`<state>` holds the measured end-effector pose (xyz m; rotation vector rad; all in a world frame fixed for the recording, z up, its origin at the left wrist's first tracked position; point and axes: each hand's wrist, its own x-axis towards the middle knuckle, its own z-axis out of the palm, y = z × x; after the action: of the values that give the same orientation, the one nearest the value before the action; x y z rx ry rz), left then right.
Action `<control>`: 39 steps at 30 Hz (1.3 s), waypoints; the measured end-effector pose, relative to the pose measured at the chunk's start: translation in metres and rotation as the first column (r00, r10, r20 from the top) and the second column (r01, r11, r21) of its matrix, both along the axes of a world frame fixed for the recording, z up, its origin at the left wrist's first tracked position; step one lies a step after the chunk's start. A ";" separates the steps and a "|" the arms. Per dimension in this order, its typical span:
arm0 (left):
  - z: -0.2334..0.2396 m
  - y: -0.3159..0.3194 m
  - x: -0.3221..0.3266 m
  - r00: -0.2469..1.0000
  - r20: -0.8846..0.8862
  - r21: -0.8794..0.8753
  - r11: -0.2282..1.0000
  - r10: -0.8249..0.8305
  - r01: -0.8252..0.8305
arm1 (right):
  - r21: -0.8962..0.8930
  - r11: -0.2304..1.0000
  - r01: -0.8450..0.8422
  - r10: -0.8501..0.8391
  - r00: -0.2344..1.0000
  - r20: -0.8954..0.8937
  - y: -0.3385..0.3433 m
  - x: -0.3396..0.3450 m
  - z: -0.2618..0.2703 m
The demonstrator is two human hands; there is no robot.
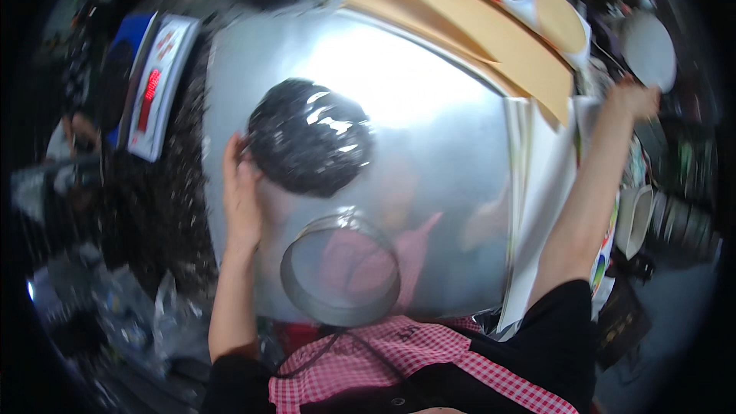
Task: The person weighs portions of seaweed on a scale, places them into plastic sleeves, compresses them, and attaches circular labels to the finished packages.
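Observation:
A round, dark bundle under shiny clear plastic (310, 138) lies on a reflective metal sheet (448, 184). My left hand (242, 169) is at its left edge, fingers slightly bent against it; whether it grips the bundle I cannot tell. Nearer my body, a round metal ring (292, 290) stands on the sheet, apart from the bundle. My right arm reaches out to the far right, where my right hand (635, 100) is beside a white round object (650, 52). The hand is blurred, and its hold on that object is unclear.
A digital scale with a lit red display (164, 86) stands at the left, beside a dark loose heap (167, 201). Tan paper sheets (460, 23) and white sheets (540, 172) line the right side. Clear plastic bags (172, 322) lie at the lower left. Another person's hand (83, 129) shows far left.

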<state>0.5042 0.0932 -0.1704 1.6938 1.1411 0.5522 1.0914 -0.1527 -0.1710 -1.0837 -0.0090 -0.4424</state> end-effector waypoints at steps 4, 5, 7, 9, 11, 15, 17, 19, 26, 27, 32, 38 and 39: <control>-0.005 0.000 -0.004 0.999 0.023 0.064 0.998 -0.030 0.028 | -0.100 0.748 -0.656 0.664 0.743 0.086 0.078 -0.197 0.028; -0.005 0.001 -0.001 0.999 0.028 0.049 0.999 -0.026 0.024 | -0.368 0.600 -0.710 0.793 0.588 0.160 0.088 -0.233 0.013; -0.007 0.002 -0.001 0.999 0.041 0.028 0.999 0.014 -0.015 | -0.715 0.379 -0.587 0.877 0.476 0.073 0.119 -0.310 0.030; -0.002 0.002 0.003 0.998 0.064 0.003 1.000 0.025 -0.025 | -0.822 0.136 -0.554 0.971 0.241 -0.002 0.133 -0.344 0.032; -0.008 0.002 0.006 0.996 0.072 0.029 0.998 0.045 -0.047 | -0.987 0.160 0.013 0.973 0.167 0.160 0.148 -0.360 0.031; -0.001 0.002 0.020 0.991 -0.128 0.091 0.995 0.044 -0.033 | -0.971 -0.183 0.155 0.978 0.126 -0.164 0.150 -0.374 0.028; 0.000 0.003 0.022 0.937 -0.348 0.256 0.964 0.016 0.078 | -0.966 -0.255 0.031 0.960 0.122 -0.250 0.150 -0.363 0.027; -0.002 0.010 0.024 0.943 -0.334 0.336 0.933 -0.008 0.126 | -0.832 -0.259 -0.490 0.911 0.161 -0.379 0.154 -0.361 0.021; 0.019 0.021 -0.016 0.880 0.461 -0.306 0.951 0.113 0.038 | -0.959 -0.100 -0.264 0.976 0.162 -0.146 0.141 -0.394 0.025; 0.027 0.042 -0.039 0.897 0.433 0.070 0.989 0.089 -0.132 | -0.979 0.000 -0.203 0.987 0.159 -0.033 0.127 -0.386 0.020; 0.144 0.107 -0.161 0.662 0.575 0.198 0.704 0.480 -0.682 | -0.979 -0.202 -0.017 0.977 -0.067 -0.200 0.027 -0.413 0.047; 0.015 -0.080 -0.058 0.971 -0.019 0.862 0.489 -0.240 0.137 | -0.921 -0.275 0.275 0.960 0.019 -0.280 -0.039 -0.410 0.014; -0.012 -0.134 -0.038 0.778 -0.090 0.812 0.406 -0.622 0.418 | -0.924 -0.328 0.195 0.934 0.215 -0.286 -0.049 -0.402 0.019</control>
<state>0.4661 -0.0403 -0.1820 2.5414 0.0408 0.8968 0.6894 -0.2016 -0.1518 -2.0054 -2.1772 0.2705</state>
